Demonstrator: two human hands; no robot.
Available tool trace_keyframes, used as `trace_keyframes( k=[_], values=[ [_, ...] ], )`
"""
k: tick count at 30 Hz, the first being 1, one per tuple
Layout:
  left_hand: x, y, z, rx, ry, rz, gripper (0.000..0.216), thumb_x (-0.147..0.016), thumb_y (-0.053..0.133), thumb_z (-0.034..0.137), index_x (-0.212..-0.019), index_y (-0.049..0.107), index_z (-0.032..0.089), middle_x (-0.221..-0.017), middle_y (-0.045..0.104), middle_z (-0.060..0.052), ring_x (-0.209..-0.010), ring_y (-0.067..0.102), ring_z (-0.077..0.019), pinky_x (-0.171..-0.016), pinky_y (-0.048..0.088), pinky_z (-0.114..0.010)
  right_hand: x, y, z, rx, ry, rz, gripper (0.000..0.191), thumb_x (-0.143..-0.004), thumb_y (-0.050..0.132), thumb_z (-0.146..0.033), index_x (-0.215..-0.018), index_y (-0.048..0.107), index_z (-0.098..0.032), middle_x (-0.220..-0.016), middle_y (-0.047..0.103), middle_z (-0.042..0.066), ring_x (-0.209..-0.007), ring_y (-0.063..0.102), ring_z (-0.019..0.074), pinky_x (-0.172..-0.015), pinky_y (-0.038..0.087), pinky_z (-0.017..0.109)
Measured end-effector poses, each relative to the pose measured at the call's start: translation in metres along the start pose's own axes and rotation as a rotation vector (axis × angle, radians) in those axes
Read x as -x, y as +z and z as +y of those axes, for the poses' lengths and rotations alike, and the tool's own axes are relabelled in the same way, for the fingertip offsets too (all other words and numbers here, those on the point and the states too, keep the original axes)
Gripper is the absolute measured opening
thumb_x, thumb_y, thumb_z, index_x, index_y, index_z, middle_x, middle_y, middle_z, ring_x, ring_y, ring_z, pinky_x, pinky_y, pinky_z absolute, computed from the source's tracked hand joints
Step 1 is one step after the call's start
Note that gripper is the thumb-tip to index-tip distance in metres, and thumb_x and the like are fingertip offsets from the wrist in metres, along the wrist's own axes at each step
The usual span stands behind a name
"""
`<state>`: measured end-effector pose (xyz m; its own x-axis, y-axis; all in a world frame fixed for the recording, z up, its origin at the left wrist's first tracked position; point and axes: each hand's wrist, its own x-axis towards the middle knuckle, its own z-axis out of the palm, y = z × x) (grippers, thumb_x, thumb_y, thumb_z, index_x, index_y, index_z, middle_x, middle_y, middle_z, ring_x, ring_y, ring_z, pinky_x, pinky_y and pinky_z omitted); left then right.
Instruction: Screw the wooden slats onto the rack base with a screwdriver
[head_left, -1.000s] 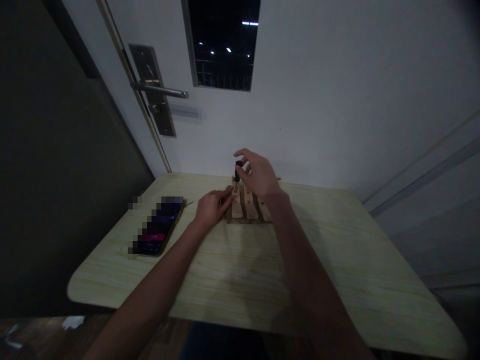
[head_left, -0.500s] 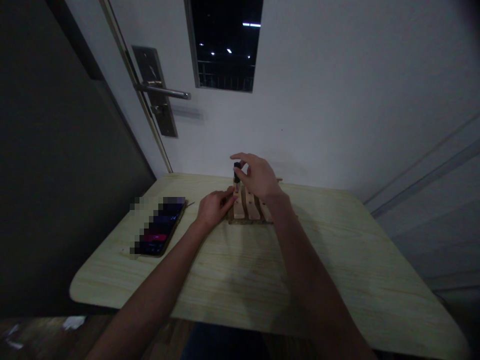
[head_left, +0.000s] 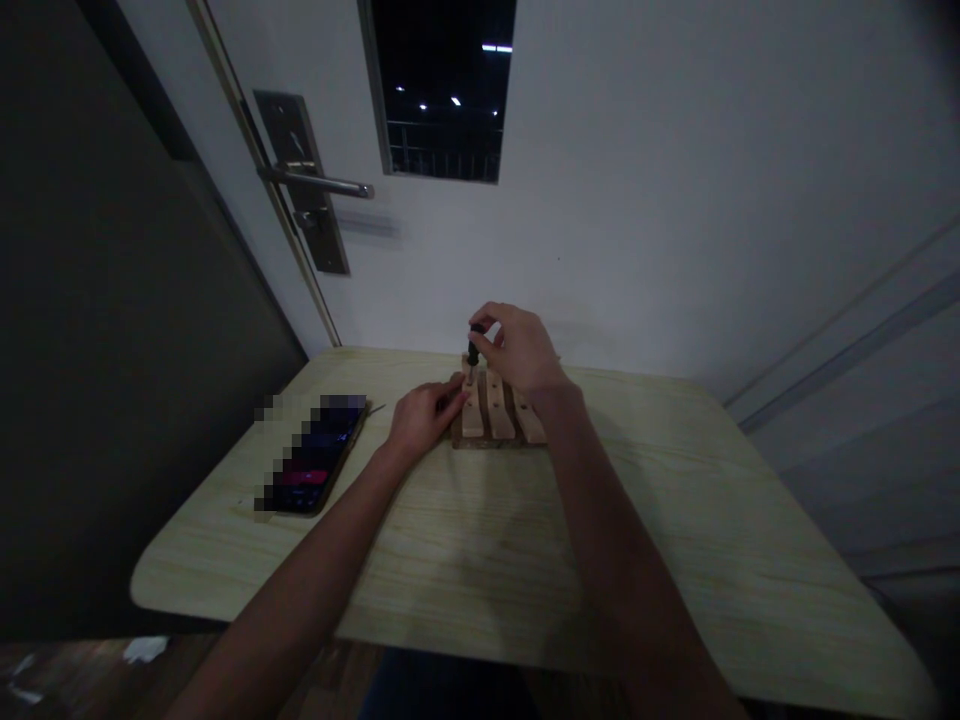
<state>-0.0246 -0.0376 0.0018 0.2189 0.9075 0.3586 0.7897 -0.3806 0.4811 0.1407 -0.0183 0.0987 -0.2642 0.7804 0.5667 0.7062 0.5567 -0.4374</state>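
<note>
the right hand (head_left: 521,352) pinched a dark tool (head_left: 475,345) upright at the 11 o'clock corner of the slatted block (head_left: 495,415), toward the counter's (head_left: 675,520) 12 o'clock. the left hand (head_left: 426,415) lay loosely curled, fingertips bracing the block's 9 o'clock edge. judging by this, work was at the first slat. the other slats' holes looked empty.

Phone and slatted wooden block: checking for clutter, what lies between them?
In the head view, the left hand rests there, off the phone, fingers at the slatted wooden block.
</note>
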Motion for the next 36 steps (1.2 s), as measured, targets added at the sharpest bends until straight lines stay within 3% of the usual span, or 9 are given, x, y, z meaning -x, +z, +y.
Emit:
trace_keyframes(
  k=[7, 11, 20, 26, 32, 36],
  values=[
    [0.0002, -0.002, 0.0017, -0.006, 0.006, 0.0, 0.043, -0.091, 0.045, 0.047, -0.124, 0.06, 0.023, -0.089, 0.071, -0.007, -0.072, 0.06, -0.0147, -0.063, 0.038, -0.023, 0.0001, 0.0028, 0.0019, 0.035, -0.014, 0.02, 0.015, -0.087, 0.053, -0.024, -0.097, 0.064, -0.021, -0.096, 0.065, 0.005, -0.084, 0.058, 0.0155, -0.08, 0.044, 0.03],
    [0.0007, -0.0024, 0.0024, -0.008, -0.002, 0.008, 0.042, -0.09, 0.047, 0.047, -0.122, 0.061, 0.023, -0.086, 0.071, -0.006, -0.068, 0.059, -0.0142, -0.061, 0.037, -0.023, 0.001, 0.0032, 0.0039, 0.002, -0.011, 0.018, 0.024, -0.085, 0.05, -0.014, -0.105, 0.064, -0.019, -0.104, 0.066, 0.006, -0.081, 0.059, 0.0146, -0.081, 0.044, 0.031],
    [0.0, -0.0014, 0.0015, 0.001, 0.006, 0.014, 0.041, -0.09, 0.048, 0.045, -0.122, 0.061, 0.023, -0.083, 0.071, -0.006, -0.067, 0.059, -0.014, -0.061, 0.037, -0.023, 0.0008, 0.0012, 0.0032, 0.025, -0.018, 0.018, 0.021, -0.083, 0.055, -0.019, -0.103, 0.062, -0.023, -0.088, 0.064, 0.003, -0.077, 0.057, 0.0151, -0.076, 0.045, 0.031],
    [0.0004, -0.0009, 0.0017, 0.023, -0.004, 0.005, 0.043, -0.091, 0.046, 0.046, -0.123, 0.06, 0.022, -0.087, 0.072, -0.007, -0.069, 0.061, -0.0143, -0.061, 0.038, -0.023, 0.0, 0.002, 0.0066, -0.045, -0.027, 0.017, 0.028, -0.081, 0.052, -0.012, -0.104, 0.066, -0.02, -0.102, 0.068, 0.005, -0.073, 0.06, 0.0136, -0.077, 0.048, 0.031],
    [0.0005, 0.0002, 0.0009, 0.031, 0.003, 0.014, 0.044, -0.091, 0.046, 0.047, -0.124, 0.059, 0.023, -0.087, 0.071, -0.006, -0.069, 0.061, -0.0142, -0.062, 0.04, -0.023, -0.0005, -0.0008, 0.0035, -0.063, -0.023, 0.003, 0.031, -0.08, 0.054, -0.012, -0.107, 0.064, -0.024, -0.09, 0.067, 0.001, -0.067, 0.058, 0.0127, -0.073, 0.047, 0.03],
    [0.0005, 0.0, 0.0009, 0.032, 0.009, 0.006, 0.044, -0.091, 0.045, 0.047, -0.124, 0.059, 0.023, -0.086, 0.071, -0.006, -0.068, 0.06, -0.014, -0.062, 0.039, -0.023, -0.0002, 0.0016, 0.003, -0.016, -0.04, 0.025, 0.019, -0.08, 0.059, -0.018, -0.098, 0.066, -0.022, -0.086, 0.065, 0.002, -0.074, 0.058, 0.0146, -0.073, 0.046, 0.03]
  ],
)
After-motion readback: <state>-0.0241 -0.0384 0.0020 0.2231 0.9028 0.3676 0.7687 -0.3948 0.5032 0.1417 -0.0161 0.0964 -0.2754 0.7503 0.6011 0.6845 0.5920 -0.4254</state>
